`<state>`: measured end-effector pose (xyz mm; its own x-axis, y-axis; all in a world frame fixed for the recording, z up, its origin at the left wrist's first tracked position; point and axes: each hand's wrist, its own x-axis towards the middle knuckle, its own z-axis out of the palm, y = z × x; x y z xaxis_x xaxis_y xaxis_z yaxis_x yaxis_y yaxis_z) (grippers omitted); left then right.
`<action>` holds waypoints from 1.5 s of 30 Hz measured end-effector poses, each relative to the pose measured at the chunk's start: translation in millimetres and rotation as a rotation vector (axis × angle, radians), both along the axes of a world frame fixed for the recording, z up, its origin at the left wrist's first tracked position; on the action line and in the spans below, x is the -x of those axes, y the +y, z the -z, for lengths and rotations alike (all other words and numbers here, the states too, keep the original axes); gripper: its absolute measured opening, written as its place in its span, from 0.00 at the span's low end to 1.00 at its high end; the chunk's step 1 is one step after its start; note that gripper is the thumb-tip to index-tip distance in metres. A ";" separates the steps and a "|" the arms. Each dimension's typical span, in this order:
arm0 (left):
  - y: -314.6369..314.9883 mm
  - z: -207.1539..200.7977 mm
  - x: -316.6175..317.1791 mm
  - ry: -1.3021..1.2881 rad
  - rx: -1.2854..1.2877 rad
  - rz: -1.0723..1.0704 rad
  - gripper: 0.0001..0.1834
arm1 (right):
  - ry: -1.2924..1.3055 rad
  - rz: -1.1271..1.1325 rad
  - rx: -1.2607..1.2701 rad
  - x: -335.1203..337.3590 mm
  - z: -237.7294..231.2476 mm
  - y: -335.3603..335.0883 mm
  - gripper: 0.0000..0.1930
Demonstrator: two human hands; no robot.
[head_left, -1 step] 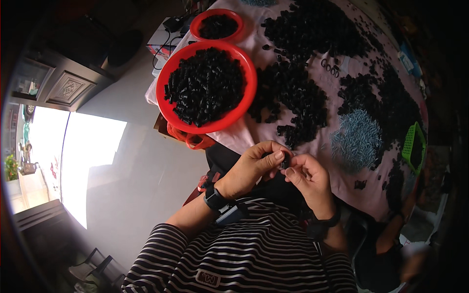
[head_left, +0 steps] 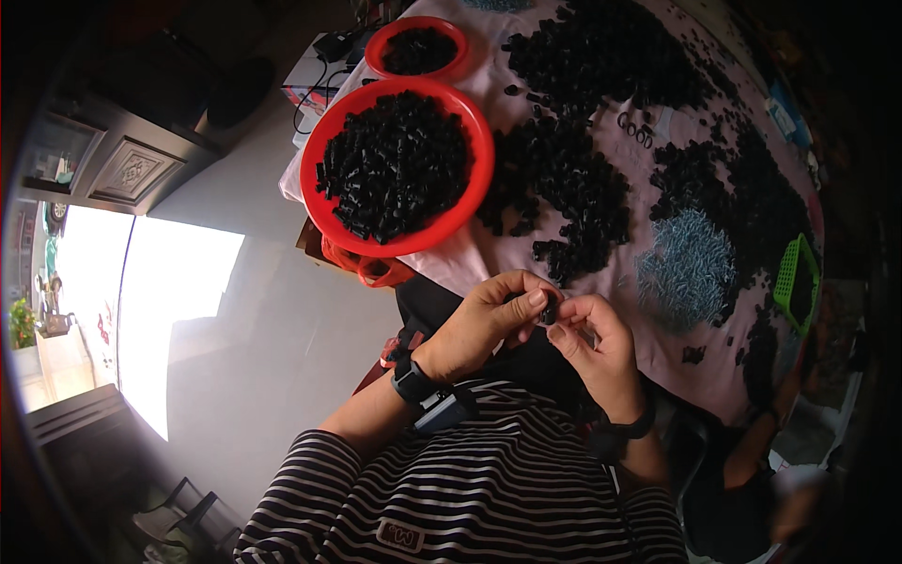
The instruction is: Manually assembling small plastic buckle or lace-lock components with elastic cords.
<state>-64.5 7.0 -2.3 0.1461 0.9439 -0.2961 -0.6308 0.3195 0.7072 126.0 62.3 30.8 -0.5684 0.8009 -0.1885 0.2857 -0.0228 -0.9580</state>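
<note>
My left hand (head_left: 493, 315) pinches a small black plastic part (head_left: 549, 312) between thumb and fingers, just off the table's near edge. My right hand (head_left: 599, 346) meets it from the other side, thumb and forefinger curled together close against the part. Whatever lies between those right fingertips is hidden or too small to name. Beyond the hands, a heap of similar black parts (head_left: 573, 179) lies on the pink cloth (head_left: 489, 254). To the right of that heap is a pile of small blue-grey screw-like pieces (head_left: 686, 268).
A large red basin (head_left: 315, 202) full of black parts stands at the table's left edge, a smaller red basin (head_left: 374, 47) behind it. More black parts (head_left: 611, 52) spread across the back. A green basket (head_left: 797, 282) lies at right, near another person's arm (head_left: 752, 446).
</note>
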 end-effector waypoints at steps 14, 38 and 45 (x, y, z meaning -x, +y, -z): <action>4.6 5.0 6.7 0.081 0.013 0.157 0.17 | -0.413 -0.163 -1.111 3.2 -14.8 2.5 0.31; 0.9 17.2 1.8 -0.058 0.050 0.104 0.18 | -0.353 -0.130 -1.156 -1.4 -5.3 1.2 0.24; 1.5 26.5 1.9 -0.151 0.005 0.143 0.25 | -0.391 -0.028 -1.074 -6.0 -5.3 8.8 0.26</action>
<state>-66.4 8.5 -28.8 0.3215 0.9090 -0.2651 -0.6774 0.4164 0.6064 132.0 71.1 36.1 -0.6417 0.6434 0.4175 0.5563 0.7652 -0.3241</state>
